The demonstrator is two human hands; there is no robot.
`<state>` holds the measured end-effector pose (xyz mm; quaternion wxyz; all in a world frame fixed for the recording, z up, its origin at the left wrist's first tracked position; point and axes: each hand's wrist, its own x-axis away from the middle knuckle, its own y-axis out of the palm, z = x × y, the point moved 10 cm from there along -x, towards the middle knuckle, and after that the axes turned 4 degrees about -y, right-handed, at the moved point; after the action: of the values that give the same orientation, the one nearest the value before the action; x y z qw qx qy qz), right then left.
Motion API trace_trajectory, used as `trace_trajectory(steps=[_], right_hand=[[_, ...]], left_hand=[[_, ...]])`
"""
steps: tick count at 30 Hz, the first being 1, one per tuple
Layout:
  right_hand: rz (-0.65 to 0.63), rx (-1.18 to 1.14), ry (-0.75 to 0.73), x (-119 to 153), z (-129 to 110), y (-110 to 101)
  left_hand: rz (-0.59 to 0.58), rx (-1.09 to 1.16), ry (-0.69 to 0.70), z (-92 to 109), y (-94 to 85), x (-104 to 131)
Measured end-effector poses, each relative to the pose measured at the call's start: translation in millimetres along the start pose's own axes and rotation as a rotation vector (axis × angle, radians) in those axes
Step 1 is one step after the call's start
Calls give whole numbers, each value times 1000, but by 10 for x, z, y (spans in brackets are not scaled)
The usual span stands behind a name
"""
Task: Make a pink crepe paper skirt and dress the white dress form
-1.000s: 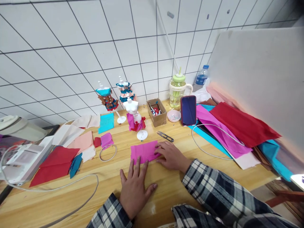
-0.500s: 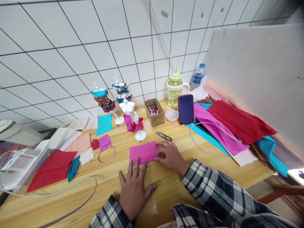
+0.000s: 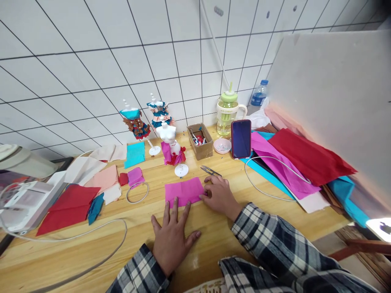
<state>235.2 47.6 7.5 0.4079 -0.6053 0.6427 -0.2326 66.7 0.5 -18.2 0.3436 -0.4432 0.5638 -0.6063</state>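
Observation:
A magenta fabric piece (image 3: 183,190), roughly rectangular with a faint crease, lies flat on the wooden table. My left hand (image 3: 172,240) rests spread on the tabletop, its middle fingertips pressing the cloth's near edge. At the cloth's right end, my right hand (image 3: 221,196) has curled fingers, with thumb and fingers closed on the edge by the near right corner. Thread snips (image 3: 210,170) lie just beyond the right knuckles, partly covered by them. Behind the cloth stands a small white dress form (image 3: 168,134) with magenta and red fabric around its lower part.
Two dressed mini forms (image 3: 136,124) stand by the tiled wall. A cardboard box (image 3: 200,142), bead dish (image 3: 222,145), phone (image 3: 241,139) and green-lidded jug (image 3: 227,114) line the back. Fabric scraps (image 3: 70,205) and a wire ring (image 3: 137,193) lie left; folded fabrics (image 3: 308,156) pile up right.
The fingers of my right hand have drawn in a little at the cloth's right end. My left hand stays flat on its near edge. The camera view has shifted slightly.

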Motion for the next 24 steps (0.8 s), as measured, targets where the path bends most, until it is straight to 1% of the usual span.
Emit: trace_trajectory(steps=[2, 3, 5, 6, 8, 11, 16, 19, 22, 24], right_hand=[[28, -87, -88, -11, -54, -40], [21, -133, -148, -12, -101, -42], [-42, -185, -224, -4, -167, 5], [-90, -185, -222, 1, -168, 53], [-164, -139, -153, 8, -107, 138], [-205, -37, -54, 21, -27, 186], [-252, 86, -2, 35, -27, 203], [-266, 111, -4, 41, -57, 206], [-264, 129, -30, 46, -86, 200], [-265, 120, -53, 48, -93, 191]], left_hand=[[4, 6, 3, -2, 1, 1], [5, 10, 9, -1, 2, 2], [8, 19, 20, -1, 5, 5], [9, 22, 24, -4, 6, 7], [11, 26, 29, -16, 6, 16], [6, 38, 36, -42, 7, 32], [17, 60, 58, -65, 3, 47], [71, 48, 81, -65, -30, 51], [181, 19, 114, -66, -110, 55], [238, 11, 178, -32, -144, 56]])
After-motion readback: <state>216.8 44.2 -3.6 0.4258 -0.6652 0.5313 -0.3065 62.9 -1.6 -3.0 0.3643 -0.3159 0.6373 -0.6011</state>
